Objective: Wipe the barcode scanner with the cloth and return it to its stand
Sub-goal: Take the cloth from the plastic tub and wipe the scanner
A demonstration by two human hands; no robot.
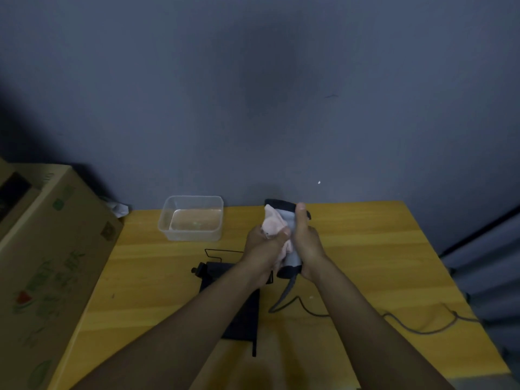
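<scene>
I hold the barcode scanner [285, 215] upright above the yellow table [365, 249]; it is grey-white with a dark head and a dark base. My right hand [305, 243] grips its handle, thumb up along the head. My left hand [263, 249] presses a pale pink cloth [274, 223] against the scanner's left side. The scanner's grey cable [309, 311] hangs from its base and trails right across the table. The black stand [222, 273] lies flat on the table under my left forearm, partly hidden.
A clear plastic tub [191, 218] holding water stands at the table's back left. A large cardboard box [47, 263] rises beside the table's left edge. A grey wall runs behind the table. The table's right edge drops off near the cable's end.
</scene>
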